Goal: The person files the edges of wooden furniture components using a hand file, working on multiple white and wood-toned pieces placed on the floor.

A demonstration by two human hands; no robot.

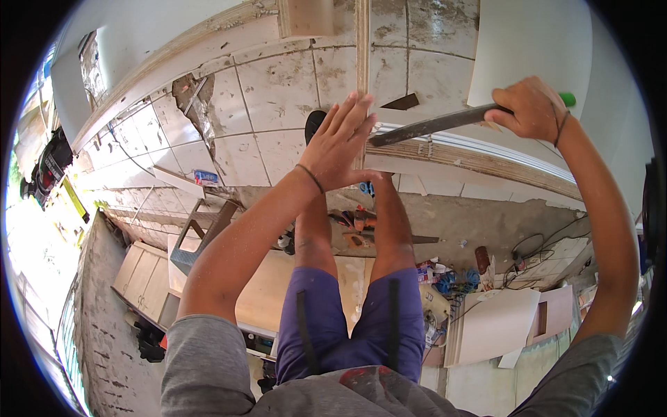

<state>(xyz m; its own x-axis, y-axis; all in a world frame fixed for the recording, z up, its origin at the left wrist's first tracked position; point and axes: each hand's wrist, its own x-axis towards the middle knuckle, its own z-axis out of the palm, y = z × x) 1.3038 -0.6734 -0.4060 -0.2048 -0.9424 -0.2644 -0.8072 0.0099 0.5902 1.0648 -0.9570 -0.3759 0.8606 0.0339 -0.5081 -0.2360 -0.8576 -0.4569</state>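
Note:
My right hand (pixel 531 108) is closed around a file (pixel 445 125), a long, flat, dark bar whose green handle end sticks out behind my fist. The file slants down to the left, and its tip lies at the corner where two plywood edges meet. My left hand (pixel 340 142) is open, fingers stretched out, beside that corner. It rests against an upright plywood board (pixel 363 62), seen edge-on. A second plywood edge (pixel 486 163) with a white face runs off to the right from the corner. My palm hides part of the joint.
Dirty white floor tiles (pixel 285 90) lie beyond the boards, with a dark scrap (pixel 401 102) on them. An orange power tool (pixel 363 219) and a handsaw (pixel 361 240) lie between and behind my legs. Cables (pixel 531 254) and a pale panel (pixel 493 323) are at right.

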